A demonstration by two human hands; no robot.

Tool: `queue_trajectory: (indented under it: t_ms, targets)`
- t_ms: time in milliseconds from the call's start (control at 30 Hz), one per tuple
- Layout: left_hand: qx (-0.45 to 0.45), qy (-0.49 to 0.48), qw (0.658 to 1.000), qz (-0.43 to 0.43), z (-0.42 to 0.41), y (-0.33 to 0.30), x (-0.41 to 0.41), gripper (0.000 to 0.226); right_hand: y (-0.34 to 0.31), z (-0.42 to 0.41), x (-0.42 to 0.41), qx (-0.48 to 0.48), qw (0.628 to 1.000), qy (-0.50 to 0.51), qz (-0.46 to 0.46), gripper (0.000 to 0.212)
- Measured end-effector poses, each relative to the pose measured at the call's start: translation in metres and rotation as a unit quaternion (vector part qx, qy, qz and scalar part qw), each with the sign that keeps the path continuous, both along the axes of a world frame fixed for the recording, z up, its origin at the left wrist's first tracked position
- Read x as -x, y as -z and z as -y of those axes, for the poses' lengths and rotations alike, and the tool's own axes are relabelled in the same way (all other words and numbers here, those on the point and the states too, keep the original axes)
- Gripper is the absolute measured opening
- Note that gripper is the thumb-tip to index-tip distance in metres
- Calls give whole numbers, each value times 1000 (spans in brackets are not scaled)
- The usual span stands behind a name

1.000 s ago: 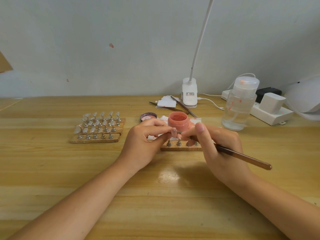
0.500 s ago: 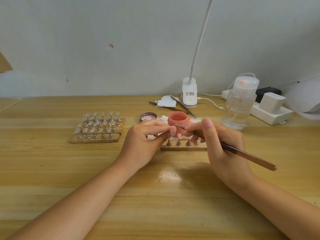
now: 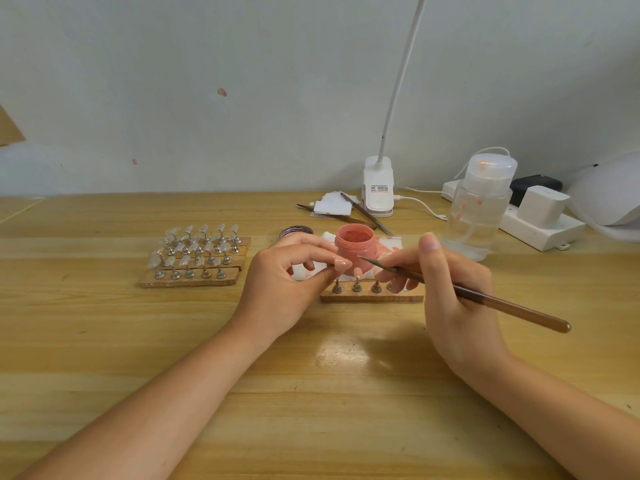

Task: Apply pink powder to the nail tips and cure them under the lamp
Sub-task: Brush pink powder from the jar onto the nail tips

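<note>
Hiding part of the wooden stand [image 3: 370,298], hands, lamp [image 3: 609,192] cropped right

Pale grey-white wall [image 3: 242,81] fills upper half, matte, few small reddish specks on it. Tan cardboard-like corner [image 3: 8,128] juts in at left edge. Wooden surface [image 3: 104,341] below, light yellow-brown planks, grain running left to right, meets wall along straight line. Bright glare patch [image 3: 341,355] on surface near centre. Light even, soft, shadows faint. White power strip [image 3: 540,225] with plugged adapters near wall at right.
</note>
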State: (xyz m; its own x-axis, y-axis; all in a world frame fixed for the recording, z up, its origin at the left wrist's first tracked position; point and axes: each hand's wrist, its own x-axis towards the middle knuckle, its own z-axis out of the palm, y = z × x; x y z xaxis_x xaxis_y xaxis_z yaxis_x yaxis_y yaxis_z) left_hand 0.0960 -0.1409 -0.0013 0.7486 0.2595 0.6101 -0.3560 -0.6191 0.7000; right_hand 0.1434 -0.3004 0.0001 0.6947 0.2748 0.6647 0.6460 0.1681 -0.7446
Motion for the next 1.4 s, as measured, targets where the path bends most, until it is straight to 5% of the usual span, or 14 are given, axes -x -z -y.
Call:
queue_trajectory:
  t_ms: [333, 867, 1000, 1400]
  targets:
    - [-8, 18, 1000, 12, 0, 1, -2, 6, 3, -2, 3, 96, 994, -7, 53, 36]
    - [4, 5, 1000, 4, -1, 3, -1, 14, 2, -2, 1, 99, 993, 12, 65, 34]
    - [15, 2, 1000, 0, 0, 2, -2, 21, 5, -1, 2, 74, 997, -25, -3, 42]
    - [10, -1, 1000, 2, 0, 2, -1, 15, 3, -1, 1, 86, 993, 8, 76, 44]
